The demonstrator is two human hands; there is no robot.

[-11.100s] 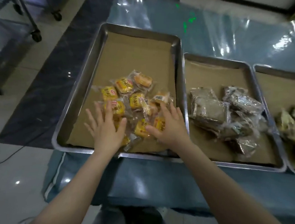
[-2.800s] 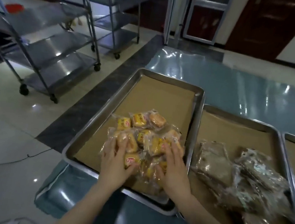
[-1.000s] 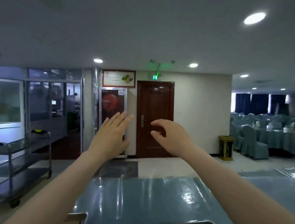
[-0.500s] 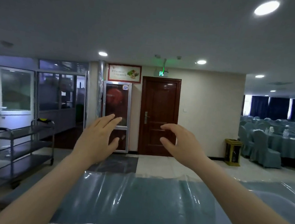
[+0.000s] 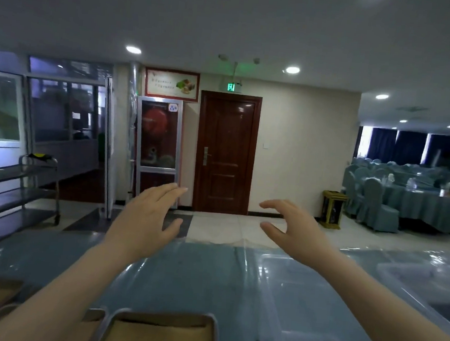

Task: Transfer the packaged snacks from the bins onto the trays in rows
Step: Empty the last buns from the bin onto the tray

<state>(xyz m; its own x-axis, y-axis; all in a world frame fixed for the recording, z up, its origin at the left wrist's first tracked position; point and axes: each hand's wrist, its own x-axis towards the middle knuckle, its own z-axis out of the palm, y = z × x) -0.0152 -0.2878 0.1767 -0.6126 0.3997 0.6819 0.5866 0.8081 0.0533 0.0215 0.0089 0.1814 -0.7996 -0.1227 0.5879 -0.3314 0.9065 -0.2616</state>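
**Metal trays [image 5: 162, 314] down low, clear bin [image 5: 274, 283] to the right**

Only the far ends of the trays show, at the bottom edge, close to your body and under both arms. No snacks show anywhere. The clear bin sits on the blue table [image 5: 182, 275], below your right hand [image 5: 294, 231], so that hand is nearer. It is loosely curled. Your left hand [image 5: 146, 218] has its fingers straight. Both hold nothing and hang in the air. I think nothing blocks the way down. A brown door [image 5: 225, 154] and a metal cart [image 5: 18, 193] stand far off.
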